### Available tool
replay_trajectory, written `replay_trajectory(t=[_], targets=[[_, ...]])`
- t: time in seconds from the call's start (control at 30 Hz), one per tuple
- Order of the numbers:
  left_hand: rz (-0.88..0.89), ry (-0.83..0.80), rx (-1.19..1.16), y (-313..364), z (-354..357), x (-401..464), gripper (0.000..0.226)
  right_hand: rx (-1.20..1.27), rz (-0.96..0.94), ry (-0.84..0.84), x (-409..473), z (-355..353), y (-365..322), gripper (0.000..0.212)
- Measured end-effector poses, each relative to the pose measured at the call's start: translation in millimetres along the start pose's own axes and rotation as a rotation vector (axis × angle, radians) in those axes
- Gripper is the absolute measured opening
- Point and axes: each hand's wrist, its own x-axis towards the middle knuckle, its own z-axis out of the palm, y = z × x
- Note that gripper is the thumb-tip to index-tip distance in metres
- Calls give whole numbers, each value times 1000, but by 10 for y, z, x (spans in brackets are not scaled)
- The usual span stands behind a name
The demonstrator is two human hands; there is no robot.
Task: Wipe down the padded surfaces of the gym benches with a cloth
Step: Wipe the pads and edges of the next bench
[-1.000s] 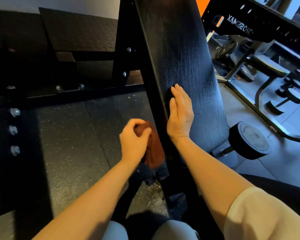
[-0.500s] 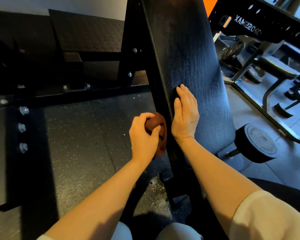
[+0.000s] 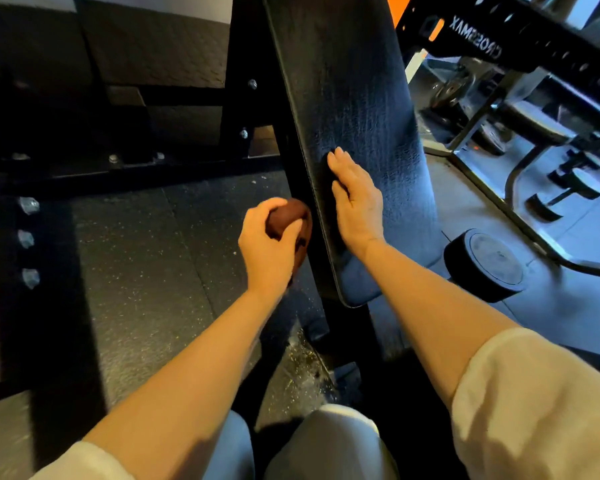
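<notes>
Cloth [image 3: 291, 220] balled in gripping left hand [image 3: 267, 244] beside bench pad [image 3: 354, 98], right hand [image 3: 355, 202] flat on pad

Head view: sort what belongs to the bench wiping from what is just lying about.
Job: brown cloth gripped by left hand; black bench pad under flat right hand.
Lying about: round foam roller pad; CROSSMAX rack; rubber floor.

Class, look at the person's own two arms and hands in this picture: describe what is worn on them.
Both forearms are bare from above the elbow down. The left hand and right hand wear no gloves, and no rings or watch show. Each upper arm has a loose, short, cream-coloured sleeve, plain and without visible markings.
</notes>
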Motion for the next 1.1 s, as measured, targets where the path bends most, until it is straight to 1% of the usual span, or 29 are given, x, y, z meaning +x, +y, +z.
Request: replay_trajectory(t=[0.07, 0.1, 0.2, 0.27, 0.33, 0.4, 0.47, 0.5, 0.6, 0.67, 0.7, 0.77, 0.83, 0.87, 0.93, 1.03, 1.07, 1.1], targets=[[30, -43, -49, 110, 78, -53, 33, -77, -24, -93, 41, -127, 35, 54], [-4, -65, -55, 80, 105, -115, 33, -106, -26, -118, 56, -161, 38, 58], [-224, -136, 51, -192, 62, -289, 26, -147, -20, -158, 84, -192, -1, 61], [-285, -166, 94, -254, 5, -268, 21, -179, -22, -210, 101, -231, -29, 60], [-233, -84, 55, -116, 27, -104, 20, -183, -12, -258, 123, -288, -51, 59], [-117, 20, -11, 141, 91, 92, 24, -173, -4, -283, 130, -312, -74, 58], [-12, 55, -20, 326, 174, 213, 29, -182, 1, -285, 113, -305, -80, 58], [-9, 46, -12, 343, 198, 229, 30, -191, -3, -279, 99, -296, -75, 58], [-191, -42, 81, 185, 116, 167, 22, -226, -27, -241, 73, -282, -61, 57], [-251, -71, 134, 111, -8, 197, 19, -255, -48, -200, 101, -271, -77, 51], [-240, -49, 122, 132, -49, 271, 18, -271, -67, -154, 147, -265, -97, 44], [-127, 20, 93, 271, -61, 472, 19, -303, -127, -26, 332, -238, -173, 32], [14, 35, 76, 442, 17, 675, 23, -292, -186, 56, 596, -153, -258, 31], [56, 28, 71, 490, 72, 747, 24, -268, -202, 72, 734, -75, -294, 32], [50, 34, 83, 459, 146, 798, 24, -249, -239, 85, 927, 121, -333, 35], [-98, 41, 192, 211, 123, 816, 20, -274, -290, 112, 979, 332, -265, 39], [-128, 45, 218, 165, 98, 832, 19, -261, -286, 118, 974, 354, -238, 40], [-115, 66, 213, 176, 80, 851, 18, -241, -285, 116, 965, 359, -217, 40]])
